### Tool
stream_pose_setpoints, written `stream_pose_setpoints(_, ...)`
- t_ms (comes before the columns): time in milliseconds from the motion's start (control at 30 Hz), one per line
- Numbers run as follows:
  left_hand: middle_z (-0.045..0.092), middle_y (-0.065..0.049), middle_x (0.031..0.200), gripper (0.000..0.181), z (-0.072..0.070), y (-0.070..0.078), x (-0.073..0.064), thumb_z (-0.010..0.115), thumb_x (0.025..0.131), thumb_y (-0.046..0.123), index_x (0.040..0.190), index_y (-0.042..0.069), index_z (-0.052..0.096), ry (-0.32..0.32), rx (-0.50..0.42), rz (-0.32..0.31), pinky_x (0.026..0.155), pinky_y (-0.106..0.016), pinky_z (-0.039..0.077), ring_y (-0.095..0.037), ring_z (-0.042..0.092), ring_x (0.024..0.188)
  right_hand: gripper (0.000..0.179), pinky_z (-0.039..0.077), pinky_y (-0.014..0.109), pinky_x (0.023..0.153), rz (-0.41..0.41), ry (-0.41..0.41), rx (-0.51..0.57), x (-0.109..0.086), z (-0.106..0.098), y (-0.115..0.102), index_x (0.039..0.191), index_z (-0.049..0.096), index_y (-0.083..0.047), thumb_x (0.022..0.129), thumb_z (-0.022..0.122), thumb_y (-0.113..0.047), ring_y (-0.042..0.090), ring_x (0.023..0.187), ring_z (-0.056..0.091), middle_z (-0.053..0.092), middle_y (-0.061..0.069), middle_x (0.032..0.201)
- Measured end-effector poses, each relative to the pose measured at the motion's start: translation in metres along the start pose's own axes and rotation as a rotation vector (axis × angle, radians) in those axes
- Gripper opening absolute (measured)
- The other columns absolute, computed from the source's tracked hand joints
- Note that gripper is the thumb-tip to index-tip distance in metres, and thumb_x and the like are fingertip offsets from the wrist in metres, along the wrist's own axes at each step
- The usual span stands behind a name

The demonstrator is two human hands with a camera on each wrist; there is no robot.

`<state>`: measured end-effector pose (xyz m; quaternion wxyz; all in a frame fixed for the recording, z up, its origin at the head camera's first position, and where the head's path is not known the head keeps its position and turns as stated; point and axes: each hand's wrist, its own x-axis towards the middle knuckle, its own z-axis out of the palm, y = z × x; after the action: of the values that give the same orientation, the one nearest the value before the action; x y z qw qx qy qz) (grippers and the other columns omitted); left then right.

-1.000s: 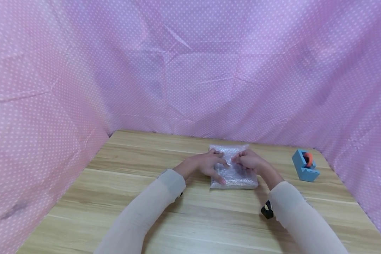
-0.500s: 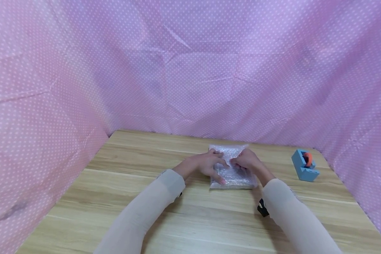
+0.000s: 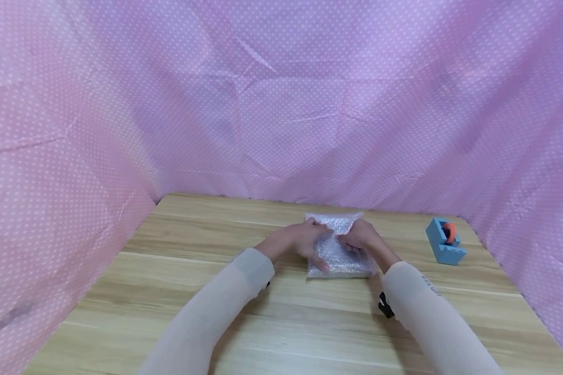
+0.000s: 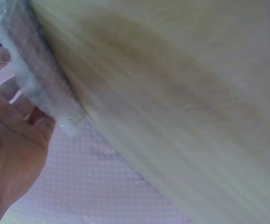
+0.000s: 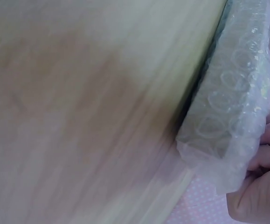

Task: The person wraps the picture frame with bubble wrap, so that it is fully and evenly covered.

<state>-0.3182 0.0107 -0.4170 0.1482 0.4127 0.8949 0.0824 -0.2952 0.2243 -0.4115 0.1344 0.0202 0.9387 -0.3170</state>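
A flat, boxy package in clear bubble wrap [image 3: 341, 263] lies on the wooden table in the head view. My left hand [image 3: 306, 242] rests on its left side, thumb and fingers spread apart across the wrap. On the upper right part of the package is my right hand [image 3: 361, 235], its fingers curled against the wrap. In the left wrist view the left hand [image 4: 18, 144] reaches over the package's edge [image 4: 41, 70]. Curled fingers of the right hand [image 5: 265, 191] touch the wrapped package [image 5: 232, 93] in the right wrist view. Whether they pinch anything is hidden.
A blue tape dispenser [image 3: 437, 240] with an orange tape roll [image 3: 450, 233] stands at the right of the table [image 3: 169, 271]. Pink dotted cloth [image 3: 281, 120] hangs behind the table and along both sides. A black strap piece [image 3: 385, 306] shows beneath the right sleeve.
My right hand and forearm have shifted slightly left over the package. The left hand stays on the left side, its fingers moving a little. The whole head view has shifted slightly.
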Motion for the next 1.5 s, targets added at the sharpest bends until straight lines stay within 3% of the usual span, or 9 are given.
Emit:
stream_pose_setpoints(233, 0.028, -0.005, 0.168, 0.112, -0.012, 0.01, 0.001, 0.073, 0.067, 0.084, 0.159, 0.028, 0.038, -0.073, 0.111, -0.067, 0.114, -0.047, 0.039, -0.025, 0.028, 0.149, 0.039, 0.047, 0.03, 0.06, -0.013, 0.034, -0.132, -0.009, -0.001, -0.004, 0.074, 0.064, -0.004, 0.093, 0.074, -0.037, 0.015, 0.058, 0.052, 0.06, 0.004, 0.063)
stream_pose_setpoints(400, 0.026, -0.004, 0.168, 0.113, -0.016, 0.014, 0.002, 0.073, 0.066, 0.084, 0.159, 0.03, 0.037, -0.098, 0.129, -0.085, 0.112, -0.048, 0.042, -0.024, 0.027, 0.149, 0.041, 0.054, 0.043, 0.077, -0.082, 0.035, -0.176, -0.018, -0.006, -0.001, 0.096, 0.069, 0.006, 0.092, 0.075, -0.034, 0.026, 0.076, 0.062, 0.067, 0.014, 0.082)
stream_pose_setpoints(500, 0.024, -0.004, 0.169, 0.115, -0.017, 0.016, 0.002, 0.073, 0.065, 0.084, 0.16, 0.031, 0.035, -0.118, 0.128, -0.091, 0.113, -0.051, 0.04, -0.025, 0.024, 0.151, 0.041, 0.055, 0.045, 0.08, -0.116, 0.008, -0.174, -0.021, -0.008, 0.004, 0.104, 0.069, 0.007, 0.093, 0.074, -0.032, 0.027, 0.08, 0.063, 0.07, 0.015, 0.088)
stream_pose_setpoints(733, 0.021, -0.005, 0.17, 0.116, -0.019, 0.019, 0.004, 0.073, 0.066, 0.084, 0.161, 0.03, 0.034, -0.129, 0.123, -0.092, 0.115, -0.055, 0.037, -0.028, 0.018, 0.154, 0.033, 0.047, 0.032, 0.061, -0.131, -0.043, -0.17, -0.022, -0.016, 0.017, 0.074, 0.064, -0.005, 0.093, 0.075, -0.03, 0.018, 0.063, 0.053, 0.058, 0.003, 0.066)
stream_pose_setpoints(900, 0.022, -0.009, 0.169, 0.116, -0.015, 0.017, 0.003, 0.074, 0.07, 0.08, 0.162, 0.025, 0.031, -0.1, 0.123, -0.06, 0.117, -0.054, 0.034, -0.031, 0.019, 0.153, 0.032, 0.051, 0.035, 0.068, -0.139, -0.048, -0.153, -0.017, -0.015, 0.017, 0.084, 0.067, -0.002, 0.092, 0.077, -0.031, 0.021, 0.069, 0.058, 0.062, 0.006, 0.073)
stream_pose_setpoints(1100, 0.013, -0.006, 0.172, 0.104, -0.01, 0.01, 0.002, 0.071, 0.075, 0.079, 0.16, 0.033, 0.034, -0.061, 0.11, 0.023, 0.116, -0.054, 0.035, -0.033, 0.019, 0.152, 0.036, 0.054, 0.041, 0.076, -0.097, -0.041, -0.161, -0.018, -0.014, 0.017, 0.096, 0.068, 0.003, 0.091, 0.077, -0.032, 0.024, 0.077, 0.061, 0.066, 0.009, 0.081)
stream_pose_setpoints(1333, 0.023, 0.008, 0.169, 0.102, -0.009, 0.006, 0.002, 0.062, 0.076, 0.086, 0.16, 0.036, 0.034, -0.085, 0.196, 0.04, 0.114, -0.053, 0.038, -0.029, 0.022, 0.152, 0.031, 0.049, 0.03, 0.061, -0.096, -0.056, -0.121, -0.016, -0.011, 0.018, 0.082, 0.066, -0.005, 0.092, 0.077, -0.031, 0.017, 0.062, 0.055, 0.06, 0.004, 0.067)
stream_pose_setpoints(1500, 0.024, 0.012, 0.168, 0.106, -0.011, 0.008, 0.004, 0.057, 0.073, 0.091, 0.161, 0.037, 0.032, -0.098, 0.254, 0.038, 0.114, -0.045, 0.039, -0.024, 0.028, 0.147, 0.032, 0.044, 0.026, 0.054, -0.026, -0.101, -0.033, -0.011, -0.016, 0.019, 0.072, 0.063, -0.009, 0.089, 0.08, -0.03, 0.012, 0.056, 0.05, 0.057, 0.001, 0.062)
